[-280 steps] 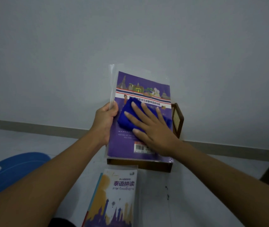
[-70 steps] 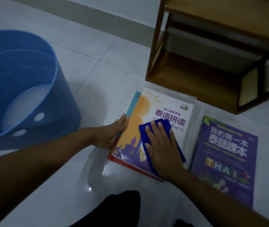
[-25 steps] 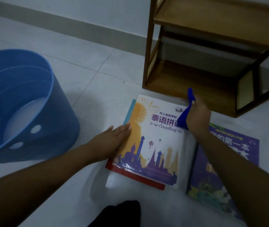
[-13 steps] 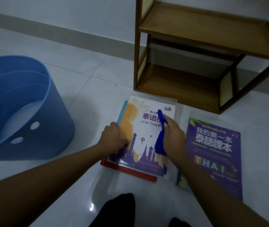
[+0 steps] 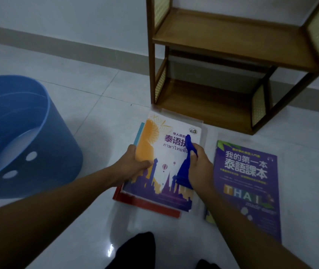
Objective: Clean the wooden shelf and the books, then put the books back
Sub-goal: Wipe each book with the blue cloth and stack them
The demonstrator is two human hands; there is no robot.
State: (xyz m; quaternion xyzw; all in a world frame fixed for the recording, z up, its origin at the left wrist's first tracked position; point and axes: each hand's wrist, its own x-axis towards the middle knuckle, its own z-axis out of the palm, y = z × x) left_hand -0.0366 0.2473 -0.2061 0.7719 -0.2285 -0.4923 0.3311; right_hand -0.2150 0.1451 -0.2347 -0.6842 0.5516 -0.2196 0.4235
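A white and orange book in a clear cover tops a small pile on the floor, over a red-edged book. My left hand grips the top book's left edge, thumb on the cover. My right hand grips its right edge together with a blue cloth. The book's near end sits slightly raised off the pile. A purple book lies flat to the right. The wooden shelf stands behind the books, both tiers bare.
A big blue tub stands on the white tiled floor to the left. The shelf backs onto a pale wall with a grey skirting. Dark clothing shows at the bottom edge.
My right hand stopped wiping, swung the cloth to the book's right edge and closed on it. My left hand went from resting flat to gripping the left edge. The view moved back from the shelf.
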